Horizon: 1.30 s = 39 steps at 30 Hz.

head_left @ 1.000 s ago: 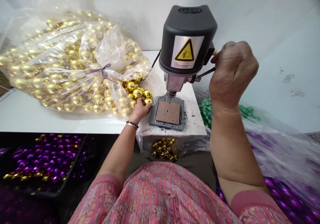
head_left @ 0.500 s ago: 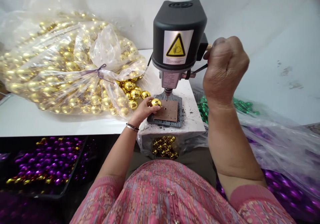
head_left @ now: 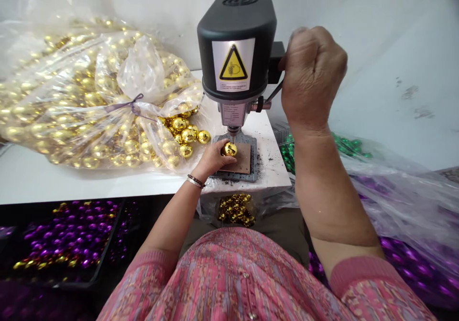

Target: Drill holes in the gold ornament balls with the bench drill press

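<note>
My left hand (head_left: 216, 158) pinches a shiny gold ball (head_left: 230, 149) between thumb and fingers. The ball is over the brown board (head_left: 244, 161) on the base of a black drill press (head_left: 236, 29), right at the thin drill bit (head_left: 233, 139); I cannot tell whether the bit touches it. Raised at the right of the machine, my right hand (head_left: 313, 75) is closed round the feed lever (head_left: 275, 93). Its grip end is hidden in the fist.
A tied clear bag of gold balls (head_left: 86, 101) lies on the white table (head_left: 143, 182), several loose beside it. Gold balls (head_left: 236, 210) fill a bag below the edge. Purple balls (head_left: 71, 235) sit low left; green ones (head_left: 344, 146) and a purple bag (head_left: 405, 263) lie right.
My left hand has moved the gold ball rightward over the board to the drill bit. My right hand stays on the lever. The whole view has shifted slightly.
</note>
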Tool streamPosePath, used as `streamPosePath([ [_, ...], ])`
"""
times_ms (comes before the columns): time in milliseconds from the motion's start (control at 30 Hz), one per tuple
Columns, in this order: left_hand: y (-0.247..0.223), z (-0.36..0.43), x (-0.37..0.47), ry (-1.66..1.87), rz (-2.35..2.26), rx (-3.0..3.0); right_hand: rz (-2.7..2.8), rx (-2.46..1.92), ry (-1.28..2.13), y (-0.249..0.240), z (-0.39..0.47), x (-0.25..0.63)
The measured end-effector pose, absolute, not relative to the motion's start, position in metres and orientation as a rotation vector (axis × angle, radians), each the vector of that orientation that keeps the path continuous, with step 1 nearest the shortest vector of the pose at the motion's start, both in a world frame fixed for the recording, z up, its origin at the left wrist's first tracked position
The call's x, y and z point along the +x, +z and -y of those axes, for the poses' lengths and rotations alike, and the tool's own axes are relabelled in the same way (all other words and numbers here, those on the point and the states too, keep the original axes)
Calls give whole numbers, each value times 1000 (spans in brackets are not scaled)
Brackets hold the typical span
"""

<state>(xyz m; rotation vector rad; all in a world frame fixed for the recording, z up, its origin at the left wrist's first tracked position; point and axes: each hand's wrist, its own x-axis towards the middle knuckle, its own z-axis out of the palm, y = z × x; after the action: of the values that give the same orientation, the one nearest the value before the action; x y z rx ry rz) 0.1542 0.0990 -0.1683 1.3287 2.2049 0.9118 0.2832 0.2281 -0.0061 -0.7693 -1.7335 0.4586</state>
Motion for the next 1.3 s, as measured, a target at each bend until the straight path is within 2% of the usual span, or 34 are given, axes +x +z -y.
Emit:
streamPosePath([
  [133,-174,-104,156,860,-2223,1466,1749,-798,474,-4,-227,283],
  [300,-184,-107,155,933,-2123,1361,1740,-701,421,-12,-224,287],
  [533,-192,-108,158,966,-2151,1311,1711,-526,300,-46,-202,307],
  [1000,-196,-107,160,958,-2190,1297,1780,-535,70,-94,-188,325],
  [1300,-194,-106,162,953,-2189,1281,1734,-459,76,-121,-186,323],
])
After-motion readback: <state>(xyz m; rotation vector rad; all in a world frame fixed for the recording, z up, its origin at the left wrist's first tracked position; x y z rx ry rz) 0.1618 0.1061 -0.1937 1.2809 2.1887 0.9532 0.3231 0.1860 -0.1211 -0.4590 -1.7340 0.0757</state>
